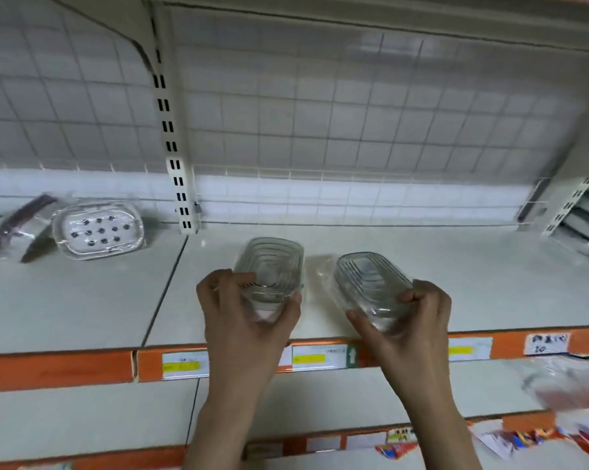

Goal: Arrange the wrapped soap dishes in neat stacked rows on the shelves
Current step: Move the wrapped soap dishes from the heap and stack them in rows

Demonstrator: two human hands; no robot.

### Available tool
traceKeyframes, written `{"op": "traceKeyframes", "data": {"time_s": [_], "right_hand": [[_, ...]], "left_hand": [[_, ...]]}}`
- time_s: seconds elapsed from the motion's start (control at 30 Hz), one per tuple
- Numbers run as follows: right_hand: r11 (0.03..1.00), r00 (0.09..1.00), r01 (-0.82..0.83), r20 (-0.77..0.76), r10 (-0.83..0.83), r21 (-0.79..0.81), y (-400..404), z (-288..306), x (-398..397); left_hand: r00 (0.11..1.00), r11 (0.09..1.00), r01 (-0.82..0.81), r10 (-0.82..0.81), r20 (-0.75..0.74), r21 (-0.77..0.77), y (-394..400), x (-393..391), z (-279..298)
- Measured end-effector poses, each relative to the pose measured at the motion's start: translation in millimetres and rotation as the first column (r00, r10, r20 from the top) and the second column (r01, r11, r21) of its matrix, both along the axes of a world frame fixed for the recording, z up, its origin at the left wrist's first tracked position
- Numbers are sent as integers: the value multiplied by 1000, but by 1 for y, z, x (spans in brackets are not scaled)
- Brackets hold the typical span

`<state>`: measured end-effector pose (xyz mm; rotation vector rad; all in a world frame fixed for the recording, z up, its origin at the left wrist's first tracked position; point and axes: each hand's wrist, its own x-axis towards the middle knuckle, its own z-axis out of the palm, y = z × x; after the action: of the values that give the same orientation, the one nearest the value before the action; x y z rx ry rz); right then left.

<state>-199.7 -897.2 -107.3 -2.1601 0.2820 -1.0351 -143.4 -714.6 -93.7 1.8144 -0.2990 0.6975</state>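
Note:
I hold two clear, ribbed, oval soap dishes in plastic wrap over the white shelf (455,283). My left hand (249,307) grips the near end of the left dish (271,266), which points away from me. My right hand (418,317) grips the near end of the right dish (371,283), tilted to the left. Both dishes sit low, at or just above the shelf surface, about a hand's width apart. A third wrapped dish (98,228), clear with dark holes, lies on the shelf at the left.
A slotted upright post (176,147) divides the shelf bays, with a wire grid back panel behind. Dark wrapped items (18,225) lie at far left. Grey stacked goods (581,218) stand at far right. Orange price rail (56,368) edges the shelf; a blurred wrapped item (564,385) lies on the lower shelf.

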Motion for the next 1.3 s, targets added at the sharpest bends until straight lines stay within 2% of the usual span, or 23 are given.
{"op": "traceKeyframes", "data": {"time_s": [0.17,0.4,0.57,0.7,0.87,1.07,1.2,1.3], "right_hand": [[998,997,59,-43,-60,-31,-19,-3,-1],[987,999,4,-49,-12,-161,-50,6,-5],[972,998,31,-41,-42,-232,-89,6,-17],[965,997,62,-25,-71,-255,-144,2,-31],[966,1000,-3,-26,-4,-257,-226,1,-56],[956,1000,-13,-10,11,-293,-311,1,-94],[961,1000,5,10,-3,-276,-344,-5,-103],[965,999,32,24,-27,-262,-360,-10,-101]], "left_hand": [[998,995,-57,59,-15,86,-8,-1,2],[988,983,-104,120,-95,153,-36,-4,1],[992,977,-66,87,-94,203,-74,-9,-2],[991,976,-93,110,-81,198,-124,-22,-3],[986,973,-152,162,-43,175,-206,-52,-12],[995,968,-87,96,-26,236,-305,-104,-13],[993,951,-114,118,5,286,-334,-117,-11],[984,949,-172,178,1,263,-341,-113,-10]]}}
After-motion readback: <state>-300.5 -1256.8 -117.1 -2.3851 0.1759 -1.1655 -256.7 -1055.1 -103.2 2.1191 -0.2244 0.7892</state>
